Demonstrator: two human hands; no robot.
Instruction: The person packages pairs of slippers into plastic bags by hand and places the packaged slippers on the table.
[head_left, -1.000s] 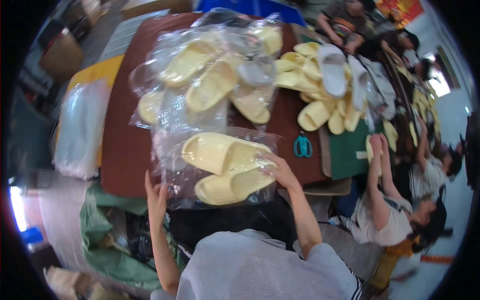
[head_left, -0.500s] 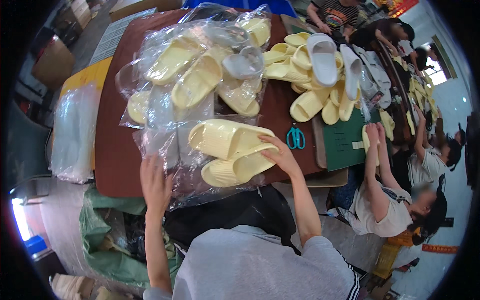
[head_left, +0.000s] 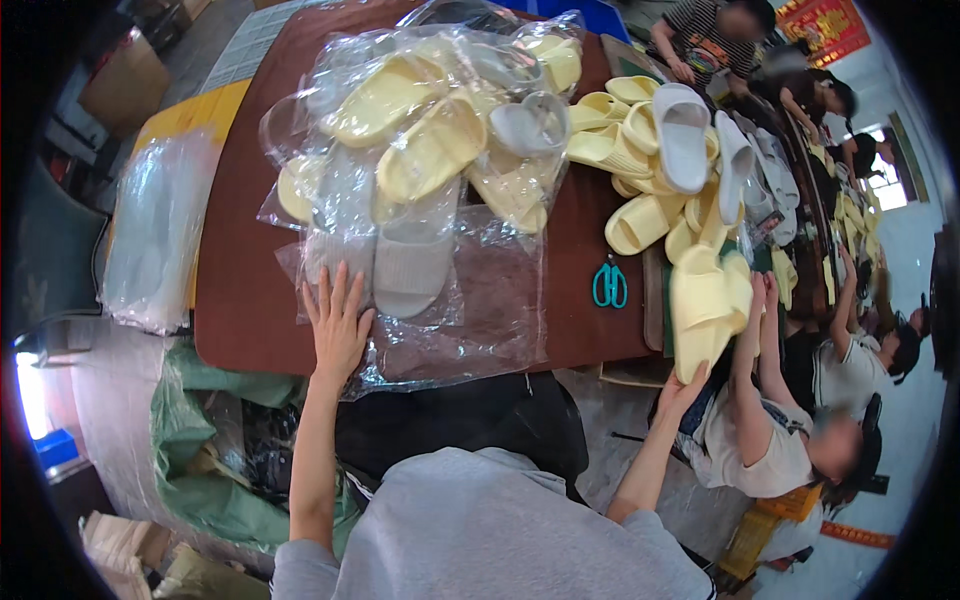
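Observation:
My right hand (head_left: 685,390) grips a pair of pale yellow slippers (head_left: 705,315) by one end, held out past the table's right edge in front of a co-worker's arms. With fingers spread, my left hand (head_left: 338,325) lies on clear plastic over the near end of a grey slipper. Beside it is a second grey slipper (head_left: 412,270), also under plastic. A flat clear plastic bag (head_left: 495,310) stretches to the right over the brown table (head_left: 580,340). Beyond my left hand, yellow slippers (head_left: 432,148) and grey ones lie heaped in clear bags.
Teal-handled scissors (head_left: 609,284) lie at the table's right. Behind them is a pile of unbagged yellow slippers (head_left: 640,222) with a white slipper (head_left: 682,138) on top. A stack of clear bags (head_left: 160,240) sits at left. A co-worker (head_left: 760,430) sits at right.
My right hand has carried the yellow slippers from above the clear bag to the right, off the table. The grey slippers are now uncovered. My left hand has flattened onto the plastic.

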